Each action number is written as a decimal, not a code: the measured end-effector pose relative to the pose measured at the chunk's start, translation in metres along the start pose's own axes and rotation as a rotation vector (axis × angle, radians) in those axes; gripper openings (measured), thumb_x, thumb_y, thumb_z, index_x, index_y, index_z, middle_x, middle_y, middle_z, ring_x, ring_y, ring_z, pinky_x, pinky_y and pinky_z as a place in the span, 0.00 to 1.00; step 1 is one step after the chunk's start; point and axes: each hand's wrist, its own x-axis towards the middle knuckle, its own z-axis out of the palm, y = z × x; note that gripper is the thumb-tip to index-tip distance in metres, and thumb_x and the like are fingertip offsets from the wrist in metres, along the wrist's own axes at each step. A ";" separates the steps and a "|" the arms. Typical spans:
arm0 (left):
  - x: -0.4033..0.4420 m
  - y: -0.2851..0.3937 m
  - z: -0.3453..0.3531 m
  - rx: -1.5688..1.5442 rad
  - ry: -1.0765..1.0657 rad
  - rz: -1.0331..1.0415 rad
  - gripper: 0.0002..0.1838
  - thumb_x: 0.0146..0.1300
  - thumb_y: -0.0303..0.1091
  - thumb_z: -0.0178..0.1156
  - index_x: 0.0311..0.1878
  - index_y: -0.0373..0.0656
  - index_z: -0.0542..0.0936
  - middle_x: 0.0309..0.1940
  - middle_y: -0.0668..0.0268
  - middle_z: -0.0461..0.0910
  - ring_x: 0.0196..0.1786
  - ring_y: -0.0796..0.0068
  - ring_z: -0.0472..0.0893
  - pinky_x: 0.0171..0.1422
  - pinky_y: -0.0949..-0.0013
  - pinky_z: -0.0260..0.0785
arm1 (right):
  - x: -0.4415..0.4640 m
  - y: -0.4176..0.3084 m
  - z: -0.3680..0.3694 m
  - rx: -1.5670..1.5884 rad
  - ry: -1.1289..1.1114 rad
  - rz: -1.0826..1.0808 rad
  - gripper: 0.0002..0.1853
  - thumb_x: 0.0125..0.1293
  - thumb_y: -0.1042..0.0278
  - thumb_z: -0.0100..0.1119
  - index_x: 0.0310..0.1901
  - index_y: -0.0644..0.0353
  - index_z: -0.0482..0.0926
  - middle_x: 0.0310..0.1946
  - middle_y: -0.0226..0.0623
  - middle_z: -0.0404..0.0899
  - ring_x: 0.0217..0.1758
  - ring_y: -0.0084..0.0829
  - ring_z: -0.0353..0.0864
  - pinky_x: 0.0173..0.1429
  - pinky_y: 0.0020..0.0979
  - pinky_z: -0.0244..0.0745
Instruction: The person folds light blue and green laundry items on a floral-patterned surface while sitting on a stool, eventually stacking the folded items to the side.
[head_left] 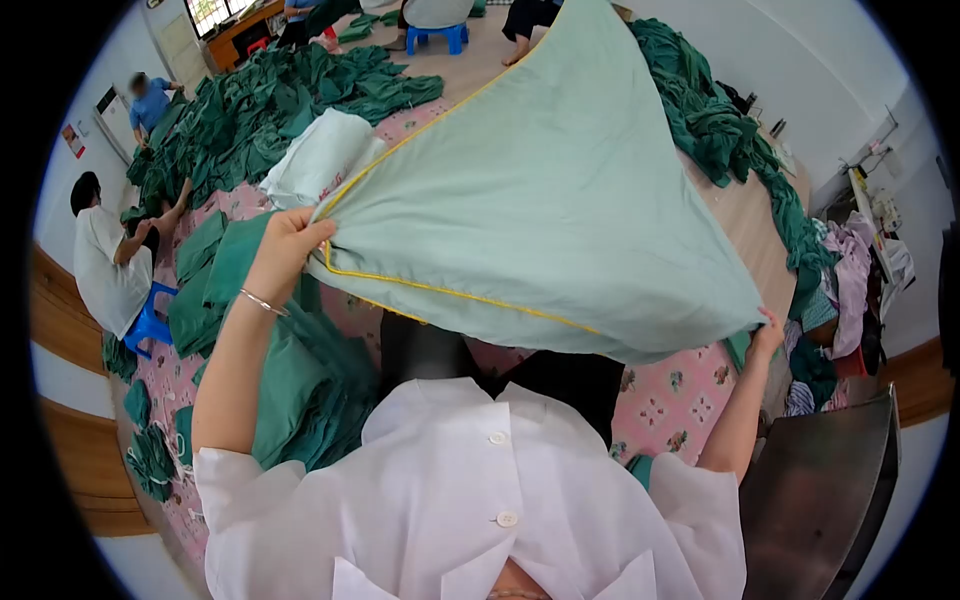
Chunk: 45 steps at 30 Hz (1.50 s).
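A large pale green cloth with yellow trim along its edges is stretched out in the air in front of my chest. My left hand pinches its near left corner, where the fabric gathers into folds. At the opposite side, my right hand grips the right corner between thumb and fingers. The cloth rises to a peak at the top of the view and sags between my hands. Folded darker green cloths lie in a stack below my left forearm.
Heaped dark green cloth covers the floor at the back left, with more at the back right. A white bundle lies beyond my left hand. One person sits on a blue stool; others are farther back. A dark metal panel stands at right.
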 end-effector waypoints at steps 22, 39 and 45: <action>-0.031 -0.015 -0.051 -0.251 0.273 -0.048 0.05 0.56 0.30 0.59 0.31 0.39 0.77 0.24 0.74 0.76 0.25 0.87 0.71 0.31 0.81 0.63 | -0.068 -0.017 0.042 0.475 -0.499 0.206 0.14 0.60 0.80 0.39 0.45 0.75 0.71 0.42 0.47 0.74 0.37 0.35 0.77 0.38 0.32 0.76; -0.048 -0.066 -0.037 -0.159 0.242 0.023 0.13 0.52 0.21 0.55 0.43 0.38 0.75 0.27 0.75 0.73 0.28 0.89 0.70 0.29 0.83 0.61 | -0.058 -0.002 0.054 0.046 -0.374 0.160 0.11 0.58 0.76 0.54 0.43 0.65 0.72 0.29 0.31 0.75 0.27 0.21 0.72 0.26 0.20 0.66; -0.073 -0.023 0.045 -0.128 -0.010 0.392 0.25 0.51 0.14 0.49 0.55 0.38 0.68 0.47 0.65 0.72 0.53 0.76 0.71 0.58 0.76 0.61 | -0.177 -0.072 0.145 -0.171 -0.666 -0.218 0.16 0.55 0.77 0.51 0.47 0.62 0.72 0.28 0.28 0.74 0.25 0.17 0.69 0.29 0.20 0.67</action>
